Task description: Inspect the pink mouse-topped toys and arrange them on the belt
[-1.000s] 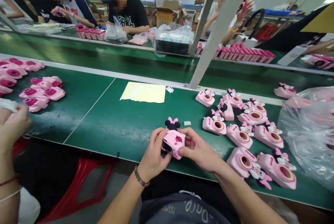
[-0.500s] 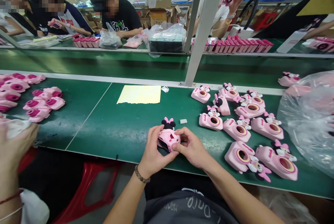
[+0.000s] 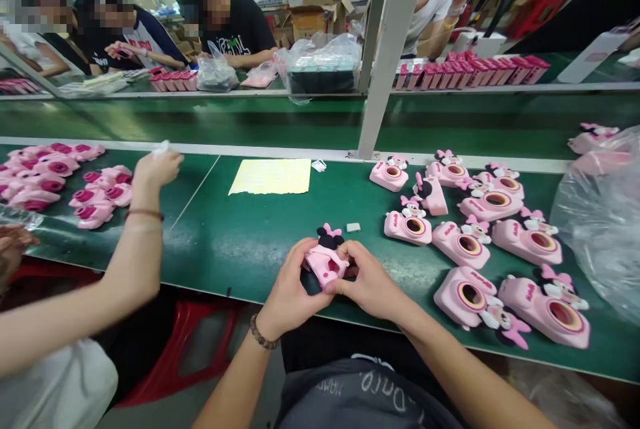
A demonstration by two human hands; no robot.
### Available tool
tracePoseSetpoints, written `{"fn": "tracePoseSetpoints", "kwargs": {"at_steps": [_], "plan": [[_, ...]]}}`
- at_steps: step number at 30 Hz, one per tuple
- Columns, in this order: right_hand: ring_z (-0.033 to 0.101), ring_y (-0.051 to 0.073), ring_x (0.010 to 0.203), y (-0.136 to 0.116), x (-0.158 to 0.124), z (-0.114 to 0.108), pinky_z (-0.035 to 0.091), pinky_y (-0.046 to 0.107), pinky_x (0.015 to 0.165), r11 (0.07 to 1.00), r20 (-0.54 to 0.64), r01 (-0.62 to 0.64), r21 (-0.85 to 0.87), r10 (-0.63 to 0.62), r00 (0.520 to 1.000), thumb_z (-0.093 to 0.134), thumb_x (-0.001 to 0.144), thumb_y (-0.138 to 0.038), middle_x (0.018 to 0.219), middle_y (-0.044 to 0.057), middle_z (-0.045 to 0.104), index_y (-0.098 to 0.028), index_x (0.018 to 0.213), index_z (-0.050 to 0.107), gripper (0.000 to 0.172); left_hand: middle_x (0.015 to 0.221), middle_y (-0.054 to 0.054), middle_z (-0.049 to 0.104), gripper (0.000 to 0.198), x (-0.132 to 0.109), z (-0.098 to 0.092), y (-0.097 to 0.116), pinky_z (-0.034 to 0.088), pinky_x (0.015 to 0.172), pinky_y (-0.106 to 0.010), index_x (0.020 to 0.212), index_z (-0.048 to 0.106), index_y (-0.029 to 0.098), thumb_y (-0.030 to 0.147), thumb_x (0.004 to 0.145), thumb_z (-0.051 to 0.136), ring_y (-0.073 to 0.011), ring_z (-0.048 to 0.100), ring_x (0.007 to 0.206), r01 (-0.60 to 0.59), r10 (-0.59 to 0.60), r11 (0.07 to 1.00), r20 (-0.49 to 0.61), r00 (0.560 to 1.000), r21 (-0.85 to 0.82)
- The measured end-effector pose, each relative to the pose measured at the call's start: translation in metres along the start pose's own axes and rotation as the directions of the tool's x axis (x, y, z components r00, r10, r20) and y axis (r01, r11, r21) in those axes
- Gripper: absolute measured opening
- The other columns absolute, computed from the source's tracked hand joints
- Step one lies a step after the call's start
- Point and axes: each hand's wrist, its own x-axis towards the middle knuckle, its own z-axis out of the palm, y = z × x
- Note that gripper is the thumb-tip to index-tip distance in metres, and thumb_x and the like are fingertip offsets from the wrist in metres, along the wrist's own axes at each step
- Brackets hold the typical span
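Note:
Between my two hands is a pink camera cover (image 3: 324, 265) with black mouse ears and a pink bow on top, held just above the green bench near its front edge. My left hand (image 3: 291, 282) wraps its left side, thumb below. On the right side my right hand (image 3: 367, 280) pinches it between thumb and fingers. An opening and a dark pink spot show on the face turned to me; a dark part shows at its left, and I cannot tell what it is. A small pale block (image 3: 353, 227) lies just behind my right hand.
Several pink mouse camera covers (image 3: 407, 226) lie to the right, beside a clear plastic bag (image 3: 600, 235). A yellow paper sheet (image 3: 271, 177) lies behind my hands. At left, a co-worker's arm (image 3: 135, 262) reaches over the bench near pink cameras (image 3: 95, 214). A metal post (image 3: 383, 75) rises behind.
The cover has turned slightly in my hands, and its opening shows larger. The co-worker's hand at left has moved right and away over the bench, holding something white. My view has shifted a little.

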Motion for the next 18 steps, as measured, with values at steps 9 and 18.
{"fn": "tracePoseSetpoints", "kwargs": {"at_steps": [9, 18], "plan": [[0.05, 0.019, 0.086, -0.006, 0.001, -0.004, 0.043, 0.031, 0.074, 0.991, -0.031, 0.101, -0.092, -0.104, 0.994, 0.066, 0.084, -0.026, 0.096, 0.001, 0.05, -0.023, 0.095, 0.05, 0.019, 0.128, -0.009, 0.055, 0.067, 0.013, 0.001, 0.012, 0.047, 0.1, -0.044, 0.128, 0.043, 0.022, 0.022, 0.069, 0.074, -0.0243, 0.058, 0.113, 0.04, -0.034, 0.989, -0.047, 0.998, 0.14], [0.058, 0.016, 0.079, 0.0, 0.013, -0.013, 0.046, 0.03, 0.071, 0.988, -0.106, 0.076, 0.137, -0.062, 0.992, 0.059, 0.087, -0.024, 0.093, -0.001, 0.057, -0.025, 0.104, 0.046, 0.022, 0.121, -0.008, 0.053, 0.055, 0.038, 0.012, 0.025, 0.046, 0.097, -0.041, 0.121, 0.045, 0.019, 0.03, 0.076, 0.074, -0.0241, 0.054, 0.112, 0.033, -0.013, 0.976, -0.092, 0.996, 0.217]]}}
